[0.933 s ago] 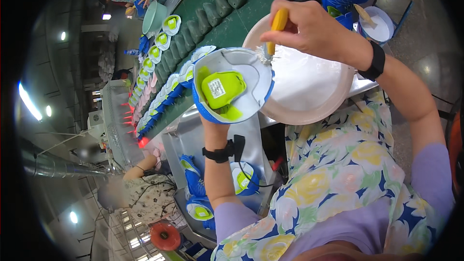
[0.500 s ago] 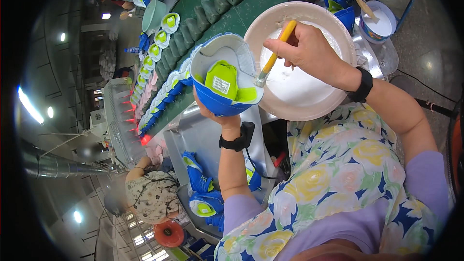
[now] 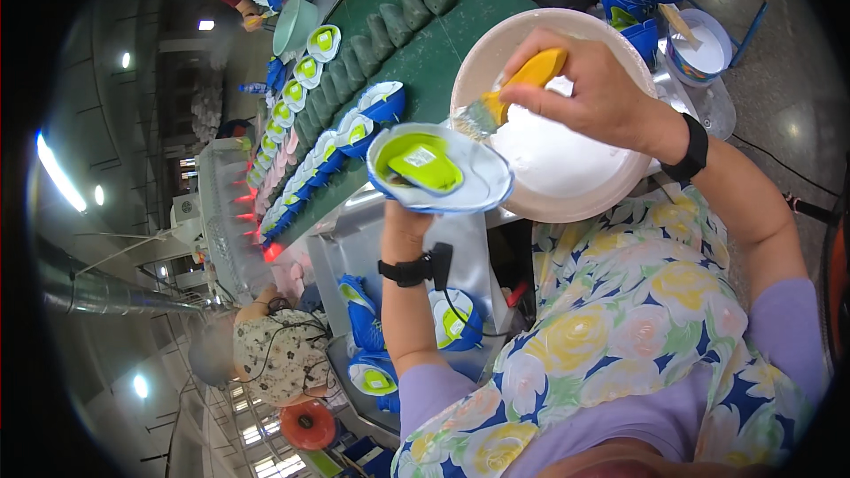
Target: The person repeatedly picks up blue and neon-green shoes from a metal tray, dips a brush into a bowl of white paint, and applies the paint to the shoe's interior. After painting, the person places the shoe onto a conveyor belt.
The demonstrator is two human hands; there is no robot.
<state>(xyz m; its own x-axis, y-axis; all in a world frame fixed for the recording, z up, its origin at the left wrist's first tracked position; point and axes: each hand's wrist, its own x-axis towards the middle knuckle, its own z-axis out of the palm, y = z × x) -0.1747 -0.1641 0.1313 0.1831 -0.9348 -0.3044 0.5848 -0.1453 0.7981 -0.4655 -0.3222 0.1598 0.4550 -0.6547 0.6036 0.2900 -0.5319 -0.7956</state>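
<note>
My left hand (image 3: 407,221), mostly hidden underneath, holds up a blue shoe upper (image 3: 482,179) from below. Its pale underside edge faces up around a lime-green middle with a white label. My right hand (image 3: 598,93) is closed around the yellow handle of a flat paintbrush (image 3: 531,73). The whitened bristles point left, just beyond the upper's far edge; whether they touch it I cannot tell. Below the brush and my right hand, a large pale basin (image 3: 474,49) holds white liquid (image 3: 567,164).
On the green conveyor belt (image 3: 425,44) stand rows of blue uppers (image 3: 323,146) and dark grey foot-shaped forms (image 3: 413,4). More uppers (image 3: 367,376) lie in a metal tray (image 3: 336,252) below my left arm. A white-filled bucket (image 3: 708,53) stands right; co-workers are at far left.
The upper has tipped flatter and shifted slightly right and down. The brush has left its right edge, swinging toward the far side with its handle lying flatter. My right hand has moved slightly right.
</note>
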